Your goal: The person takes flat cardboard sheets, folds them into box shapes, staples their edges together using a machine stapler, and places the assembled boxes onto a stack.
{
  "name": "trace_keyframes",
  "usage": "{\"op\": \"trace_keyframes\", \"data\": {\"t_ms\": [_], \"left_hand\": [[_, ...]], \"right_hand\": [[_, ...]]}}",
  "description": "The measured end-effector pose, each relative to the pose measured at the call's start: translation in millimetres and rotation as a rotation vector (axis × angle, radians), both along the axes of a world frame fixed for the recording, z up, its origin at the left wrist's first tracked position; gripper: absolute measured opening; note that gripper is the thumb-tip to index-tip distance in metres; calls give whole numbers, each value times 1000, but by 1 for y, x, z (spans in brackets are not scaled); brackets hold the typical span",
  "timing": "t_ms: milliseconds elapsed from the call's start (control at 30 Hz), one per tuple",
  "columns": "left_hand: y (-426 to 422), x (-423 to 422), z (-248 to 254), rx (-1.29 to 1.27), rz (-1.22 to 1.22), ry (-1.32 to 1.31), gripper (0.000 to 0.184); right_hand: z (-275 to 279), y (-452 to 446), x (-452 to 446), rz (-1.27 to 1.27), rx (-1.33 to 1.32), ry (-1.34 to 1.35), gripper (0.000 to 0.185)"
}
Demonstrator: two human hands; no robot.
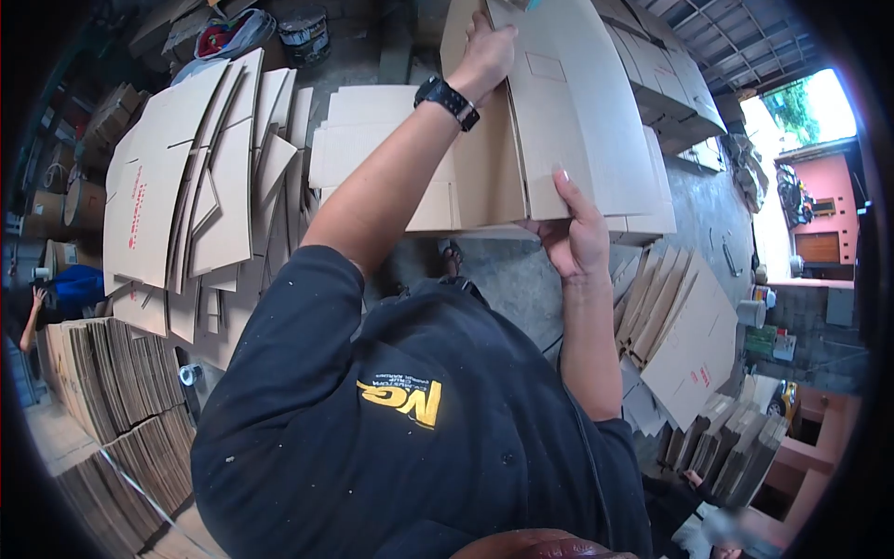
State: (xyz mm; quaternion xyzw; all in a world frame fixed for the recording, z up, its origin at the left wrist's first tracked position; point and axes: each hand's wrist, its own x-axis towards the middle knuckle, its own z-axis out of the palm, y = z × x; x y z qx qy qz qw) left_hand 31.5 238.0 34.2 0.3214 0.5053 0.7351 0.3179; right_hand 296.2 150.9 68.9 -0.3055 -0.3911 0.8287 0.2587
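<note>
A brown cardboard box (568, 102), partly folded out, is held up in front of my chest. My left hand (484, 56), with a black watch on its wrist, has curled fingers at the box's upper edge. Lower down, my right hand (575, 233) grips the near edge, its thumb lying on the panel and its other fingers partly hidden beneath. Behind the box lies a flat cardboard sheet (363, 140). A small teal piece (533, 5) shows at the top of the box, too cut off to name.
Flat cartons (158, 196) with red print lean in a stack at left. Bundled cardboard (121, 373) stands below them. More cartons (689, 345) lean at right, and a cardboard stack (666, 74) is at upper right. Another person's hand (35, 307) shows at far left.
</note>
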Motion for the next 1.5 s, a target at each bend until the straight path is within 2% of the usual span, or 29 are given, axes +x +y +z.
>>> {"op": "trace_keyframes", "data": {"t_ms": [33,100,200,233,367,467,533,767,867,1033,1133,1500], "left_hand": [[-2,4,-2,7,-13,-2,72],[-25,14,28,-18,52,77,67],[-33,23,38,-82,24,-37,70],[-35,20,37,-32,-68,-59,71],[-41,23,43,-51,-48,-90,71],[-37,20,37,29,-194,-148,73],[-38,26,43,-22,-51,-186,75],[-30,24,30,-35,-13,-116,76],[-21,19,29,2,52,-125,70],[0,10,0,-17,74,-53,67],[-3,16,7,-66,174,-5,67],[-21,22,20,-127,140,28,69]], "right_hand": [[-1,-1,0,-6,10,4,49],[-3,-4,-1,-16,-2,18,49],[-5,-5,-2,-21,16,29,49],[-6,-6,-3,-23,15,27,49],[-5,-8,-5,-51,25,9,49],[-4,-10,-7,-56,25,17,49],[-3,-10,-7,-57,27,24,48],[-9,-8,-6,-50,12,15,47],[-8,-7,-9,-48,32,9,46],[-9,-10,-7,-43,28,-6,45],[-9,-11,-6,-46,-27,29,42],[-8,-16,-5,-48,-18,41,43]]}}
